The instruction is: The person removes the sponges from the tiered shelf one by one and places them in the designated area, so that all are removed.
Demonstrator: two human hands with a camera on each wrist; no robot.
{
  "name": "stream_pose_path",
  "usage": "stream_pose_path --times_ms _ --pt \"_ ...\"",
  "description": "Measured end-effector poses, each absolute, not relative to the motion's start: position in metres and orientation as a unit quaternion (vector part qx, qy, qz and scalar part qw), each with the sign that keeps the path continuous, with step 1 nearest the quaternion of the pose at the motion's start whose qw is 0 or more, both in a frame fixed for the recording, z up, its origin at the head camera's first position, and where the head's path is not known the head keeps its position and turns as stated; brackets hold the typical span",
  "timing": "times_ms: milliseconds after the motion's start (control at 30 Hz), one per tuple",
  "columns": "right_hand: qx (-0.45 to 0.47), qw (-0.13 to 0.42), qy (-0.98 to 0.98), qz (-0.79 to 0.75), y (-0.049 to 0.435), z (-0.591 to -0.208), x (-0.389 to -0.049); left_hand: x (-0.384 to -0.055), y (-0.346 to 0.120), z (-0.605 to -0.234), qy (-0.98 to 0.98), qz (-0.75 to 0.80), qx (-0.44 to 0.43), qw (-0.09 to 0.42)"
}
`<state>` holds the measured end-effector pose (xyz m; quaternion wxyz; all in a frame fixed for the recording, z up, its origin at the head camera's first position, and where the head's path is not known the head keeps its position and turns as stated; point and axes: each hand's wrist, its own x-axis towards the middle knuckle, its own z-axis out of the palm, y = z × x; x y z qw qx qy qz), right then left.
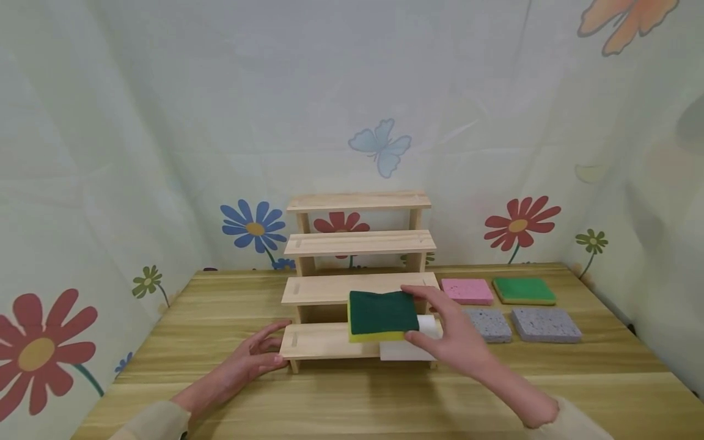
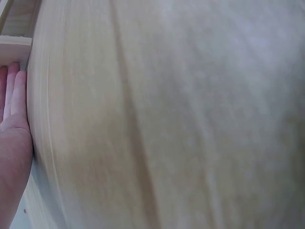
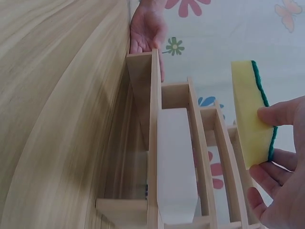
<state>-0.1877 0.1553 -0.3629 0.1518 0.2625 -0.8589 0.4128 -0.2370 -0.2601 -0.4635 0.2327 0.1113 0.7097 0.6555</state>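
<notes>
My right hand [image 1: 461, 337] pinches a scrubbing sponge [image 1: 383, 315], dark green on top and yellow underneath. The sponge hovers over the lowest step of a wooden four-step display rack [image 1: 330, 341]. Below it, a white block [image 3: 176, 162] rests at the right end of that step, partly covered by the sponge and hand in the head view. At the rack's other end, my left hand [image 1: 252, 360] touches the side of the lowest step. Its fingers [image 2: 17, 95] look straight against the wood in the left wrist view.
Right of the rack lie a pink sponge [image 1: 467, 291], a green-topped sponge [image 1: 524, 291] and two grey speckled sponges, one [image 1: 546, 324] farther right and one [image 1: 488, 324] partly behind my right hand. A flowered curtain [image 1: 330, 91] hangs behind the wooden table [image 1: 220, 305].
</notes>
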Motion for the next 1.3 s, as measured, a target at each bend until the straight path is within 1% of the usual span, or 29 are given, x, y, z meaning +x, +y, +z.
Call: stream_pose_path --times_ms 133,267,367,500,600,800,933,1300 --pt "0.241 0.167 -0.873 0.389 0.168 -0.362 -0.184 -0.237 -0.260 -0.464 0.707 0.659 0.111 0.231" --pt "0.226 0.172 -0.879 0.382 0.180 -0.362 -0.179 -0.237 -0.260 -0.465 0.696 0.668 0.133 0.227" --pt "0.223 0.186 -0.879 0.377 0.188 -0.363 -0.176 -0.237 -0.261 -0.466 0.688 0.673 0.148 0.227" --pt "0.214 0.204 -0.884 0.362 0.199 -0.364 -0.170 -0.237 -0.261 -0.467 0.688 0.673 0.148 0.228" --pt "0.199 0.206 -0.892 0.350 0.208 -0.366 -0.166 -0.237 -0.260 -0.465 0.696 0.667 0.137 0.230" --pt "0.181 0.195 -0.904 0.336 0.227 -0.370 -0.160 -0.235 -0.259 -0.463 0.710 0.656 0.110 0.231" --pt "0.174 0.185 -0.910 0.328 0.239 -0.373 -0.155 -0.235 -0.259 -0.462 0.710 0.655 0.112 0.232" --pt "0.167 0.131 -0.911 0.354 0.271 -0.385 -0.155 -0.236 -0.260 -0.464 0.705 0.660 0.116 0.231"
